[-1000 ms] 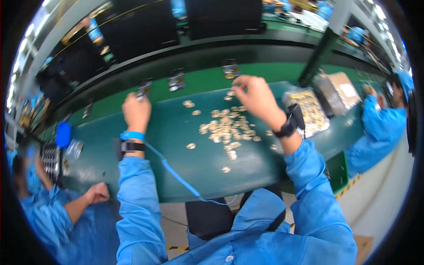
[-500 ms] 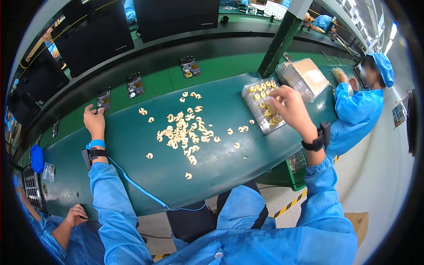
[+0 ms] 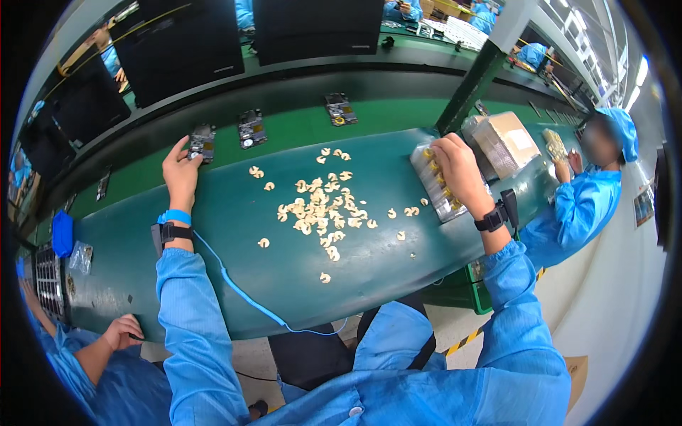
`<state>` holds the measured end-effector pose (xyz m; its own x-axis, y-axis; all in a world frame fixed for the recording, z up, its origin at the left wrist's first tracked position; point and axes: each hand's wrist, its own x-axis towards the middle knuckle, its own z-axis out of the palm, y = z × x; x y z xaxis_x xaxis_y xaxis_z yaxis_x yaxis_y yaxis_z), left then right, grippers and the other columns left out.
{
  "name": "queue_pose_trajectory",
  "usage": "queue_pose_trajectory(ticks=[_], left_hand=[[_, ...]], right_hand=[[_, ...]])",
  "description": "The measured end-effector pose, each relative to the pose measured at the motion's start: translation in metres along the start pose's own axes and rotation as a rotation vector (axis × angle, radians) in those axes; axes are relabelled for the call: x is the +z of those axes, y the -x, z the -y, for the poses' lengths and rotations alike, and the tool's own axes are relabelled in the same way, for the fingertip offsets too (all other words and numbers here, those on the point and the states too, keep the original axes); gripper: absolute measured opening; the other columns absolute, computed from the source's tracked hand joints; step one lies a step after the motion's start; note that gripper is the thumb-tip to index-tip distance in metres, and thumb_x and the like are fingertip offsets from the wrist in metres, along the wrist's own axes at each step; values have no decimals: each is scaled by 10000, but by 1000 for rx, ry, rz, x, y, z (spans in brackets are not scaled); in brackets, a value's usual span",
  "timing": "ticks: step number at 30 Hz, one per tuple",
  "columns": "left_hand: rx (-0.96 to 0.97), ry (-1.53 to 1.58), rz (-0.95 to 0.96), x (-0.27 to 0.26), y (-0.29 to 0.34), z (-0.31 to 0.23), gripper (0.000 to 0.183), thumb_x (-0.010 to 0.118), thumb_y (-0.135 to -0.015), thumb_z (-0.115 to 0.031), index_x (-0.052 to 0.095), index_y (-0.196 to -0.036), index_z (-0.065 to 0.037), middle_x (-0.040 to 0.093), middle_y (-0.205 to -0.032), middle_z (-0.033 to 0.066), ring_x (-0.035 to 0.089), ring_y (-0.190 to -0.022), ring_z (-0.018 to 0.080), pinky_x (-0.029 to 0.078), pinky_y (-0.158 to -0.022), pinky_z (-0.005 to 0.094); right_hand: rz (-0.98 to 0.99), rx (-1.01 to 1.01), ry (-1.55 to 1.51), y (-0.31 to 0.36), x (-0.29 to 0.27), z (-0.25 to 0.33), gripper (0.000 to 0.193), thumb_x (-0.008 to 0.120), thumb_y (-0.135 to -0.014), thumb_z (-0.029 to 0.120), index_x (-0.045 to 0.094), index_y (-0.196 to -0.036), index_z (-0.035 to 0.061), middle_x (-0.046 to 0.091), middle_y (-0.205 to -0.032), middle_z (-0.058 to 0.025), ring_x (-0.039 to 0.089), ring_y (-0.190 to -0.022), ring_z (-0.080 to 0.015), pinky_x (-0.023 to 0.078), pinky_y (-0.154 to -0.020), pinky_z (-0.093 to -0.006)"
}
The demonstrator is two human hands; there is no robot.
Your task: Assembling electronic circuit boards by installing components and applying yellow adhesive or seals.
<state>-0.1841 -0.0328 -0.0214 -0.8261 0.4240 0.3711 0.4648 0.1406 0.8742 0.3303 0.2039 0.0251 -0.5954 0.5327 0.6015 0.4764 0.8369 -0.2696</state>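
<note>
My left hand (image 3: 182, 176) reaches to the far side of the bench, its thumb and forefinger closed on the near left corner of a dark circuit board (image 3: 204, 139). A pale round part shows on that board by my fingers. My right hand (image 3: 458, 170) is over a clear plastic tray (image 3: 452, 209) of yellow-rimmed round parts, with its fingers bent down together at the far end. Whatever lies between its fingertips is hidden. Between my hands, many pale C-shaped pieces (image 3: 312, 209) lie scattered on the green bench mat (image 3: 234, 284).
Two more circuit boards (image 3: 253, 128) lie along the green strip. A cardboard box (image 3: 506, 142) in plastic wrap stands behind the tray, near a green post (image 3: 465, 96). A blue cord (image 3: 245, 298) runs from my left wrist. Co-workers sit on both sides.
The whole view has shifted, moving the bench contents rightward. My right hand has lowered onto the tray, its fingers now down at the yellow parts. My left hand stays by the same board.
</note>
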Motion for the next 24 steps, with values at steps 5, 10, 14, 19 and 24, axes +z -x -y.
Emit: queue_pose_trajectory(ticks=[5,10,14,19,24], left_hand=[[-19,243,224,-5,4,-6,432,696,-782,99,743,-1201,5,766,-918,137,723,-789,174,581,-719,296],[-70,344,137,13,2,6,254,660,-832,99,762,-1059,45,749,-900,130,714,-744,171,567,-654,289],[-307,784,91,-13,14,-23,328,567,-946,82,652,-1262,65,727,-1079,184,751,-876,243,622,-778,337],[-111,840,129,13,37,-71,262,575,-944,107,688,-1178,75,708,-1117,181,734,-980,251,630,-878,347],[-33,729,259,45,99,-89,225,574,-970,111,698,-1157,88,642,-1247,158,722,-1034,256,637,-920,328]], right_hand=[[-72,88,-205,-8,3,58,100,618,-1006,64,655,-1042,-21,680,-919,-204,669,-830,-375,523,-735,-408],[125,158,-645,-5,20,121,233,547,-1046,3,663,-1247,-22,613,-862,-23,584,-694,-82,481,-611,-236],[274,-63,-800,-30,52,155,268,519,-1031,-52,640,-1270,-50,611,-933,-59,619,-711,-104,518,-618,-250],[247,198,-1148,-49,93,167,90,634,-1014,20,676,-1071,-36,681,-865,-41,679,-761,-114,546,-642,-238],[27,43,-1099,-55,124,159,85,674,-999,38,712,-1020,-34,677,-847,-25,602,-669,-74,501,-622,-208]])
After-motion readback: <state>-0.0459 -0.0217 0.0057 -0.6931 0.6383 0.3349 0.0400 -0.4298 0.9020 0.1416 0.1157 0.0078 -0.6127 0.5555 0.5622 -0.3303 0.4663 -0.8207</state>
